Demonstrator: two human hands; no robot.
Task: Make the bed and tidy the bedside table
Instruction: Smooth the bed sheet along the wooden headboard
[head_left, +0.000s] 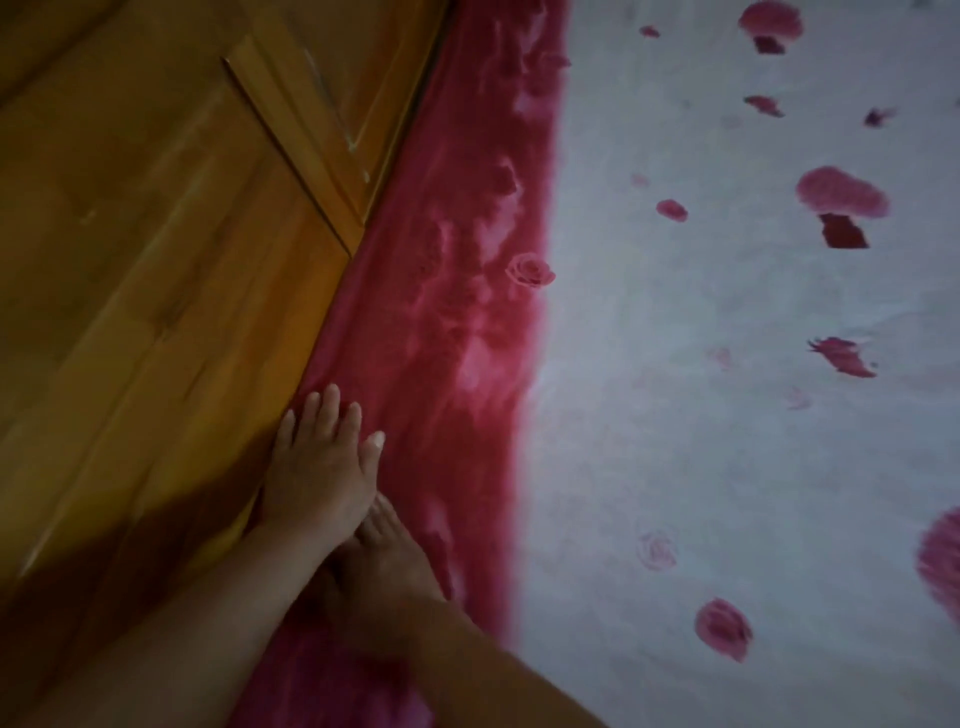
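The bedsheet has a red border (447, 291) and a white middle with rose prints (727, 395), and it lies flat across the bed. My left hand (322, 457) rests flat on the red border with straight fingers, right where the sheet meets the wooden board (156, 260). My right hand (387, 561) lies on the sheet just behind it, in shadow. Its fingers stretch toward my left wrist, and their tips are partly hidden under that wrist.
A wooden headboard or bed frame panel (311, 119) with a raised moulding fills the left side. The sheet runs along its edge from top to bottom. No bedside table is in view.
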